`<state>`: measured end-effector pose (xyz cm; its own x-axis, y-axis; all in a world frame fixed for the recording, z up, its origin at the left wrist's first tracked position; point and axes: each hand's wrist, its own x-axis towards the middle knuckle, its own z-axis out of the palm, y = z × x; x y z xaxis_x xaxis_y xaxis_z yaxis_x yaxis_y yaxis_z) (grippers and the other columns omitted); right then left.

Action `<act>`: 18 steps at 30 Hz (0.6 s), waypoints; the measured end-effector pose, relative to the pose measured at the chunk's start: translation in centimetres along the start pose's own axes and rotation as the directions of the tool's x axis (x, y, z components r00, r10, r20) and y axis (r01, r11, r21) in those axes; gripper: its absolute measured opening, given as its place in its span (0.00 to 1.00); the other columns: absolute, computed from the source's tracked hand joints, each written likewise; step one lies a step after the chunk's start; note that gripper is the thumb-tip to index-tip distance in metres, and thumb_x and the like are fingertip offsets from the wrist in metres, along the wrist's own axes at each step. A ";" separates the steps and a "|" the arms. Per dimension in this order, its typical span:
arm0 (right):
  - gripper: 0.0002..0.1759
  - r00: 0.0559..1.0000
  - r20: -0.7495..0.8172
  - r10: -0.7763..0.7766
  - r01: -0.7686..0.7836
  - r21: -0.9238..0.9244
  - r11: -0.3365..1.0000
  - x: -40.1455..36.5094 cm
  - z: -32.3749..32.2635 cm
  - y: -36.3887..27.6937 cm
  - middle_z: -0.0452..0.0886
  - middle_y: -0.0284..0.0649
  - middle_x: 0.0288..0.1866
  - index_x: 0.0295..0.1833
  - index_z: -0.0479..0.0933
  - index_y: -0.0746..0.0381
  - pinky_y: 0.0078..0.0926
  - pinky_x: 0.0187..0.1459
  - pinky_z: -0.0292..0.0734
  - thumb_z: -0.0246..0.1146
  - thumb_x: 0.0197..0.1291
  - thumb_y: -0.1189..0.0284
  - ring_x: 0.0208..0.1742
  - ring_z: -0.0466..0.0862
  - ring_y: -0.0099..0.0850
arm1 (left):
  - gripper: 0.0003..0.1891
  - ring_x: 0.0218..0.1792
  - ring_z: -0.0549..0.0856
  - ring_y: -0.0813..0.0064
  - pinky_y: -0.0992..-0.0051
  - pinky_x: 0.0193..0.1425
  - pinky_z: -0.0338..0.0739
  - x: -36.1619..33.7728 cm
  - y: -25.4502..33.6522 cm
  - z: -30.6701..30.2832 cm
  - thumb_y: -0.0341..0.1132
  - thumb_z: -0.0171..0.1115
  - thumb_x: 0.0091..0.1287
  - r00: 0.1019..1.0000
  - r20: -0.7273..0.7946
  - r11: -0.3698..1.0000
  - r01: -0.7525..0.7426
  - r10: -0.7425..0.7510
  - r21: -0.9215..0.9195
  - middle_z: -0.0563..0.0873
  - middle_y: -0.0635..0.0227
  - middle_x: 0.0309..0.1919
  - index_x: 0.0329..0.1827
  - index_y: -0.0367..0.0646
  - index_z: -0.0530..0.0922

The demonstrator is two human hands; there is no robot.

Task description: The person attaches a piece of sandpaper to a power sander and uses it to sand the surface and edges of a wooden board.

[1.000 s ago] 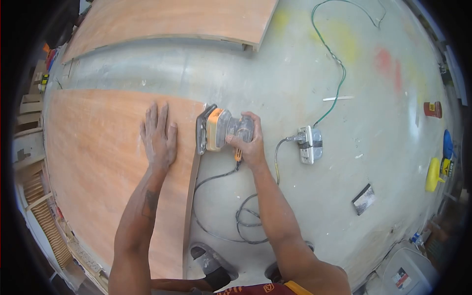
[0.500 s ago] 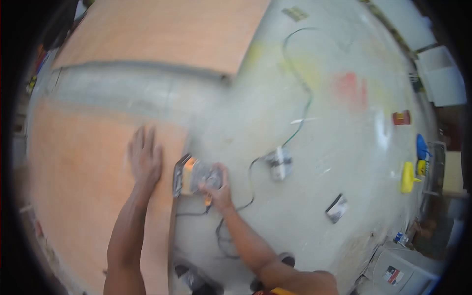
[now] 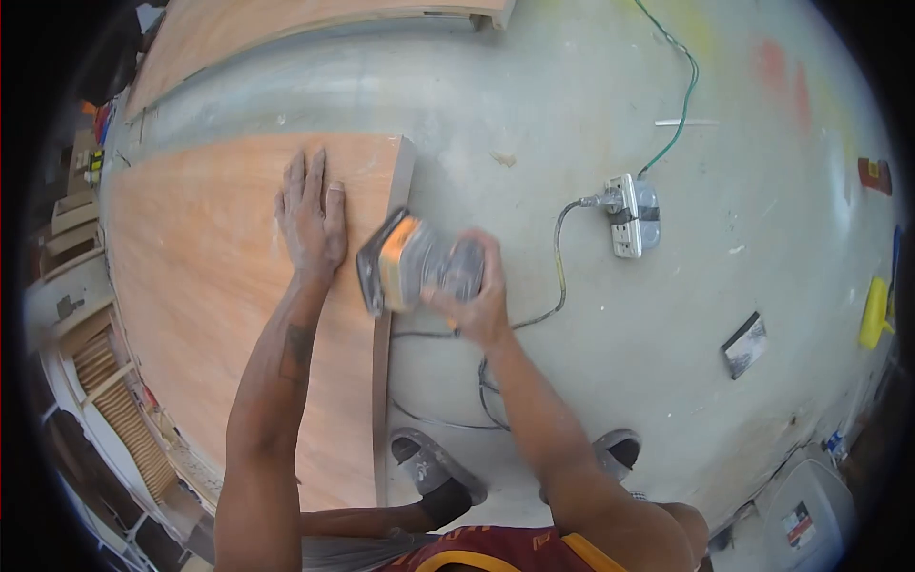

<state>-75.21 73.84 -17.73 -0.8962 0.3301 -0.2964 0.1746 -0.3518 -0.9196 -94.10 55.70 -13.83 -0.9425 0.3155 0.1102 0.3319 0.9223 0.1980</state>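
Observation:
My left hand lies flat on the wooden panel, fingers stretched toward its far end. In my right hand is an orange and grey electric sander, gripped around its rounded body. The sander is tilted on its side, with its black pad against the panel's right edge. Some motion blur covers the tool and my right fingers. A dark cord runs from the sander along the floor.
A white power outlet box with a plug and green cable sits on the grey floor. Another wooden panel is at the far side. A sanding block and a yellow item lie to the right. My sandaled feet are below.
The view has shifted, so the panel's far right corner now shows clearly and the outlet box appears farther right. My right hand still grips the sander at the panel's edge; my left stays flat.

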 end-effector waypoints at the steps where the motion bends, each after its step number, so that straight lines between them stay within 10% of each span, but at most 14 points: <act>1: 0.48 1.000 -0.007 0.005 -0.005 0.013 1.000 -1.1 0.5 0.7 0.78 0.38 0.53 0.72 0.65 0.60 0.30 0.55 0.81 0.85 0.48 0.69 0.54 0.81 0.27 | 0.30 0.86 0.57 0.54 0.49 0.87 0.44 0.1 -0.1 0.1 0.50 0.49 0.81 1.000 -0.014 1.000 -0.002 0.002 -0.014 0.63 0.55 0.85 0.84 0.54 0.68; 4: 0.51 1.000 -0.003 -0.007 0.007 0.302 0.953 -2.3 1.1 1.1 0.78 0.38 0.53 0.72 0.66 0.61 0.30 0.57 0.81 0.88 0.44 0.66 0.55 0.81 0.27 | 0.30 0.85 0.59 0.54 0.50 0.87 0.45 0.0 -0.3 0.3 0.50 0.49 0.81 1.000 -0.021 1.000 -0.012 0.012 0.000 0.64 0.53 0.84 0.83 0.51 0.68; 8: 0.49 0.965 -0.036 -0.259 0.259 0.010 0.966 6.6 -0.8 -1.8 0.79 0.37 0.53 0.70 0.67 0.63 0.30 0.57 0.81 0.87 0.45 0.66 0.55 0.82 0.28 | 0.30 0.84 0.60 0.53 0.51 0.86 0.47 -0.1 -0.2 0.1 0.49 0.48 0.81 1.000 0.006 0.999 -0.030 0.030 0.043 0.65 0.51 0.83 0.83 0.48 0.69; 13: 0.47 0.999 0.024 0.048 -0.053 0.282 0.958 11.6 -2.2 -4.7 0.79 0.38 0.52 0.68 0.70 0.63 0.30 0.55 0.81 0.88 0.44 0.65 0.54 0.81 0.29 | 0.30 0.83 0.62 0.52 0.54 0.85 0.49 0.1 -0.1 0.5 0.48 0.46 0.81 0.994 -0.044 0.995 -0.102 0.102 0.003 0.67 0.48 0.82 0.82 0.44 0.69; 18: 0.50 1.000 -0.027 -0.002 0.006 0.140 0.990 0.9 -0.3 0.4 0.77 0.38 0.55 0.72 0.66 0.62 0.31 0.61 0.78 0.87 0.45 0.66 0.58 0.79 0.29 | 0.30 0.83 0.62 0.51 0.54 0.85 0.49 0.1 0.1 0.6 0.48 0.45 0.82 0.994 -0.042 0.995 -0.099 0.098 -0.025 0.67 0.47 0.82 0.82 0.43 0.69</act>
<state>-75.85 74.28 -18.46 -0.8852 0.3546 -0.3013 0.1106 -0.4687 -0.8764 -94.16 56.01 -14.39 -0.9030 0.3947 0.1699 0.4245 0.8807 0.2103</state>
